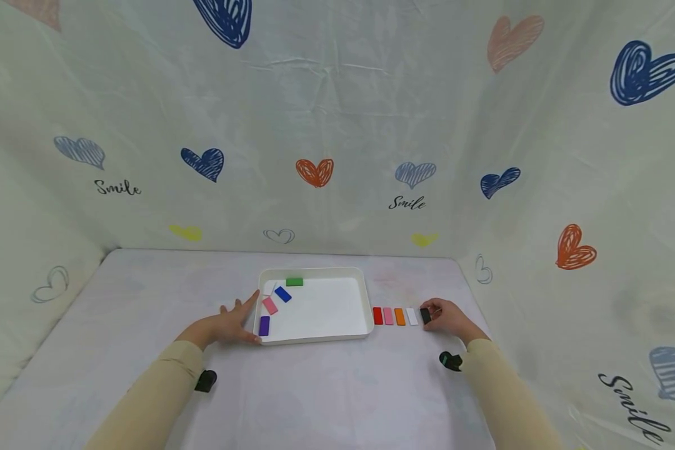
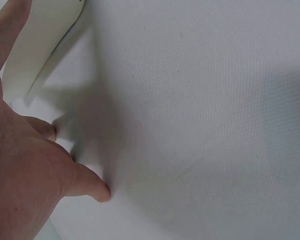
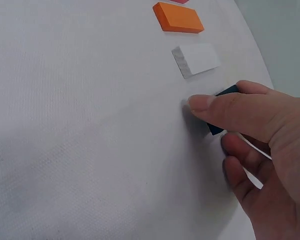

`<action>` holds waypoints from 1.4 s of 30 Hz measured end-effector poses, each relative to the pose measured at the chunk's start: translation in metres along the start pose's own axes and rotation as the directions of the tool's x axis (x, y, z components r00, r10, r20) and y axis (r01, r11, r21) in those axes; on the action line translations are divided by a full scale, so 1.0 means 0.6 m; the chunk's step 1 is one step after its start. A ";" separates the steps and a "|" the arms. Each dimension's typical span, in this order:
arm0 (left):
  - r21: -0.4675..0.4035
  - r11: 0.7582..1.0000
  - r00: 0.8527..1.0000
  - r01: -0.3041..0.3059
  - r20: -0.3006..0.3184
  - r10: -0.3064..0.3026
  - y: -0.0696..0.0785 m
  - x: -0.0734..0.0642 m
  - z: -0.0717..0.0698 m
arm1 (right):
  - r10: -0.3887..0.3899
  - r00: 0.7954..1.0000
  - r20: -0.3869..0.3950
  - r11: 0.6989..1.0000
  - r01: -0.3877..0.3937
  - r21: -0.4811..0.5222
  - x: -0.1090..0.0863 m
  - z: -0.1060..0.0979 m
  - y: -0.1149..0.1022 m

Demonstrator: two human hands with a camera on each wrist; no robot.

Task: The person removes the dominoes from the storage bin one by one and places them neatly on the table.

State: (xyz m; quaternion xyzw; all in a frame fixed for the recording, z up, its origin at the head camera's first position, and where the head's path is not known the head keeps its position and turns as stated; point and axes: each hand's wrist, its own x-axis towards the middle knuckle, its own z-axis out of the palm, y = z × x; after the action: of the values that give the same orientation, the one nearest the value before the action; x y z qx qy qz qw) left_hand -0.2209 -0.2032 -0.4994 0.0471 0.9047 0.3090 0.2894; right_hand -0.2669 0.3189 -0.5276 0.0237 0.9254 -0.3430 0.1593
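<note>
Head view, dark rectangular block (image 1: 425, 315), partly covered

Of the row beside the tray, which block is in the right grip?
The near-black block, at the row's end farthest from the tray: the right grip pinches it, while the red, pink, orange and white blocks are untouched.

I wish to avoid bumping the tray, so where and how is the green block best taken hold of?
Best grip the green block by its two short ends, probably coming from above: it lies flat, one long side near the tray's far wall, so room behind it looks tight.
</note>
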 end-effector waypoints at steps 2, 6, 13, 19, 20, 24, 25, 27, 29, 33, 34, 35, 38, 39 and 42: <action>-0.002 1.000 1.000 -0.006 0.001 0.006 0.001 -0.002 -0.001 | 0.012 1.000 -0.003 1.000 -0.012 0.007 0.001 0.001 0.001; -0.007 1.000 1.000 -0.012 0.006 0.012 0.000 -0.004 -0.003 | 0.029 1.000 -0.004 1.000 -0.029 0.013 0.004 0.001 0.002; -0.014 1.000 1.000 -0.015 0.010 0.015 -0.004 -0.001 0.001 | 0.013 1.000 0.007 1.000 -0.013 0.006 0.008 0.002 0.000; -0.014 1.000 1.000 -0.018 0.005 0.018 -0.007 0.002 0.003 | 0.013 1.000 0.015 1.000 -0.013 0.000 0.010 0.002 0.000; -0.014 1.000 1.000 -0.019 0.005 0.019 -0.007 0.002 0.002 | 0.016 1.000 0.016 1.000 -0.016 0.001 0.010 0.002 0.000; -0.017 1.000 1.000 -0.022 0.011 0.022 -0.008 0.003 0.000 | 0.021 1.000 0.022 1.000 -0.021 -0.004 0.012 0.003 -0.002; -0.021 0.999 1.000 -0.025 0.012 0.025 -0.008 0.004 0.000 | 0.020 1.000 0.023 1.000 -0.020 -0.009 0.013 0.003 -0.002; -0.018 1.000 1.000 -0.024 0.013 0.024 -0.009 0.005 -0.001 | 0.018 1.000 0.023 1.000 -0.018 -0.019 0.014 0.004 -0.003; -0.016 1.000 1.000 -0.024 0.014 0.024 -0.009 0.005 -0.001 | 0.026 0.999 0.019 0.999 -0.025 -0.027 0.014 0.004 -0.003; -0.005 1.000 1.000 -0.017 0.006 0.017 -0.009 0.007 0.000 | 0.041 0.999 0.012 0.999 -0.041 -0.028 0.013 0.003 -0.004; -0.002 1.000 1.000 -0.015 0.005 0.015 -0.008 0.007 0.000 | 0.039 0.999 0.011 0.999 -0.039 -0.031 0.012 0.003 -0.004; 0.002 1.000 1.000 -0.013 0.001 0.013 -0.008 0.007 0.000 | 0.041 0.999 0.009 0.999 -0.040 -0.031 0.013 0.002 -0.003; 0.025 1.000 1.000 -0.004 -0.005 0.005 -0.006 0.007 -0.001 | 0.046 0.999 0.002 0.998 -0.046 -0.037 0.012 0.000 -0.009; 0.031 1.000 1.000 -0.003 -0.006 0.003 -0.005 0.007 -0.001 | 0.049 0.999 0.000 0.998 -0.049 -0.038 0.012 -0.001 -0.012; 0.044 0.999 1.000 0.002 -0.006 -0.001 -0.001 0.005 -0.003 | 0.051 0.999 -0.007 0.998 -0.052 -0.030 0.007 -0.004 -0.027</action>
State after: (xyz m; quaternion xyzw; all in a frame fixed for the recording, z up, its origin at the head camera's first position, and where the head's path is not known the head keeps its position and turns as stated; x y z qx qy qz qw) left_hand -0.2242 -0.2043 -0.5000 0.0520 0.9122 0.2888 0.2860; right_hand -0.2737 0.3075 -0.5168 0.0462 0.9300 -0.3249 0.1654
